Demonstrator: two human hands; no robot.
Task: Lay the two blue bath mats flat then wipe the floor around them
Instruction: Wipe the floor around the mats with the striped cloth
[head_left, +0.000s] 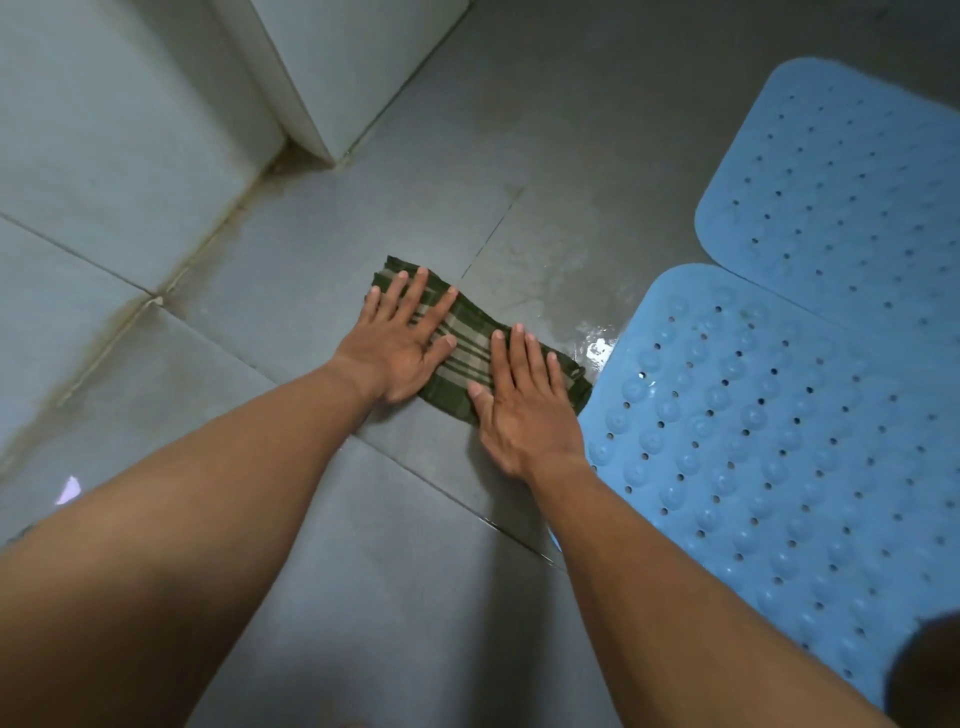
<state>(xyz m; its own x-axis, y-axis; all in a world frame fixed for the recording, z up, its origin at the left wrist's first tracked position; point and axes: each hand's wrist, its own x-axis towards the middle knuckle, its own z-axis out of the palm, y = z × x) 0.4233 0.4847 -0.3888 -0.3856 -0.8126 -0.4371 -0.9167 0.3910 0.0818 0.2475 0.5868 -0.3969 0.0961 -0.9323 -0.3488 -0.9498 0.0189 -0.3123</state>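
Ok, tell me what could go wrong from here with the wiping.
1. The cloth lies right beside the near mat; a push that way may catch its edge and ruck it.
2. The left hand and right hand press flat, and a wet patch shines just ahead, so they might slip.

Far mat (841, 197) cut by right edge, near mat (753, 441) partly behind right forearm (675, 571), cloth (467, 348) ends under left hand (400, 343) and right hand (524, 405)

Both hands, left (397, 345) and right (522, 397), press flat on a green striped cloth (470, 356) on wet grey floor (363, 244), beside two blue mats (779, 441) lying flat.
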